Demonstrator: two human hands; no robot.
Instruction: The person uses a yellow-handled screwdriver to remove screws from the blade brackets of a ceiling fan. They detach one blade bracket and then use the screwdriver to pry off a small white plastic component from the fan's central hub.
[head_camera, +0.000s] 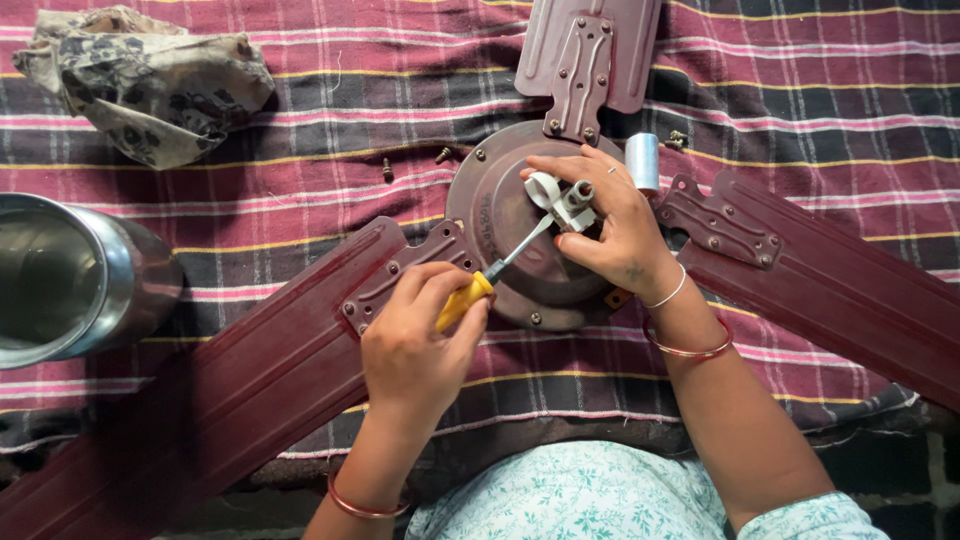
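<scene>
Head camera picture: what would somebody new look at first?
Probably the dark red ceiling fan lying on the striped cloth, its three blades spreading out from the middle. The left hand holds a yellow-handled screwdriver pointing at the fan's hub, where the right hand grips a white fitting. A shiny steel pot sits at the left edge.

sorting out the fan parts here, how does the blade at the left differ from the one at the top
The left blade runs long and diagonal to the lower left corner; the top blade points up and is cut off by the frame edge. The left blade's bracket lies beside the left hand with the screwdriver; the top blade's bracket has no hand on it. Both are maroon and meet the motor hub.
</scene>
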